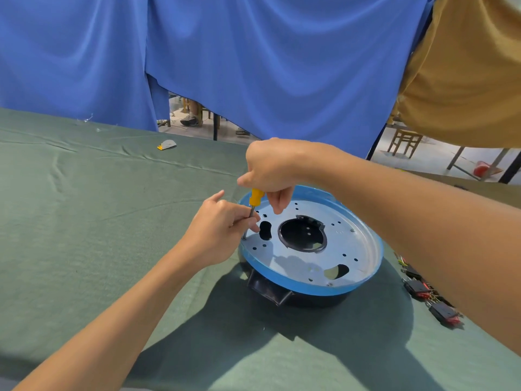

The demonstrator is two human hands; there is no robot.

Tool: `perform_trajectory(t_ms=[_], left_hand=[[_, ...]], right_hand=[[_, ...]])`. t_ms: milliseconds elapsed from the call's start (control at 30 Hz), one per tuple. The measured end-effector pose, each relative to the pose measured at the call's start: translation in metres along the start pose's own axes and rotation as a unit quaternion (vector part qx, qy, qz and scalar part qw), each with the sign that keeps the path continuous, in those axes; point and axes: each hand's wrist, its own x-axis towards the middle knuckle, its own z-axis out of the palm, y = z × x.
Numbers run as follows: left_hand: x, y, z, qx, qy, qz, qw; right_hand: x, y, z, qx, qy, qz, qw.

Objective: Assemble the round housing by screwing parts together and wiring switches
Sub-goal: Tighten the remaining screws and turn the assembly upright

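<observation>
A round housing (355,246) with a blue rim, a silvery perforated plate and a black base sits on the green cloth, right of centre. My right hand (270,170) grips the yellow handle of a screwdriver (256,196) from above. The tool stands almost upright, its tip on a screw (244,237) at the plate's left edge. My left hand (222,227) pinches the metal shaft just above that tip. Black switches with red rockers (417,286) lie on the cloth to the right of the housing, partly behind my right forearm.
A green cloth (98,210) covers the table. A small grey and yellow object (167,144) lies near the far edge. Blue drapes (253,57) hang behind the table, a tan cloth (465,80) at upper right. Chairs and table legs show beyond.
</observation>
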Motion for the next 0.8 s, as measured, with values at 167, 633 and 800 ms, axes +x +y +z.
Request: perform_trajectory(t_ms=[167,633,800], left_hand=[[0.0,-0.006,0.0,-0.006,-0.013,0.01,1.0],[-0.002,-0.005,0.008,0.001,0.071,-0.028,0.997],[-0.006,-0.006,0.007,0.007,0.063,-0.005,0.998]], right_hand=[[-0.006,0.009,-0.008,-0.077,0.018,-0.096,0.992],[-0.004,0.002,-0.003,-0.032,0.004,-0.035,0.999],[-0.008,-0.001,-0.002,-0.084,0.017,-0.097,0.992]])
